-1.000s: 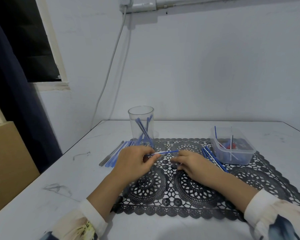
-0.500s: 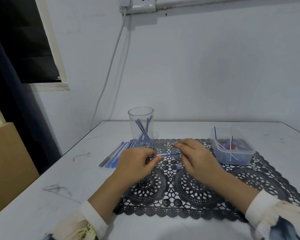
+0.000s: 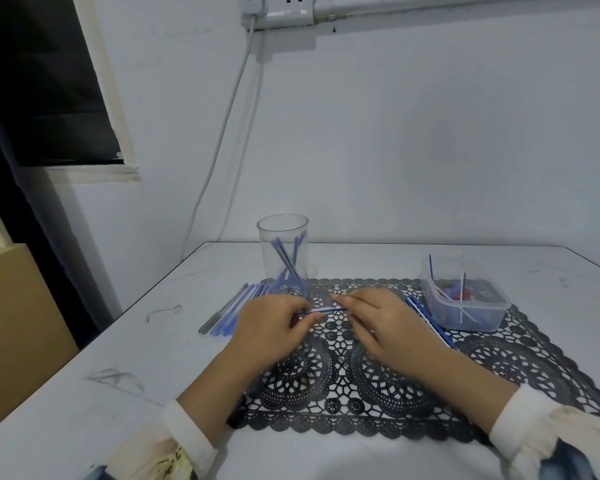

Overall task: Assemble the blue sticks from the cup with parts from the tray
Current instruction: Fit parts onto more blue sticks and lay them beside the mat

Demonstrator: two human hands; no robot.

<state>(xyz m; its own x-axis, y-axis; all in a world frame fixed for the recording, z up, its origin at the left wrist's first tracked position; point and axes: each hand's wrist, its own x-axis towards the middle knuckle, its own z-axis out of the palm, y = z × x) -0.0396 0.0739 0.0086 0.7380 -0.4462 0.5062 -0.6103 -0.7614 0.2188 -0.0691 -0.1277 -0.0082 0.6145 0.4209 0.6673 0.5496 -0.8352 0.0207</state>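
At the left a row of thin blue rods lies flat on the pale bench, just beside the clear plastic cup, where a few blue sticks lean crossed against its smooth wall. In front of the cup the left hand pinches one end of a slender stick, held level above the black lace mat. The right hand pinches the other end with curled fingertips. This looks like the fitting step, a part going onto the stick's right end, though any part is too small to make out. The next move probably calls for a straight push along the stick, since something so thin may bend. More rods lie beside the clear, round-cornered tray of red and blue bits.
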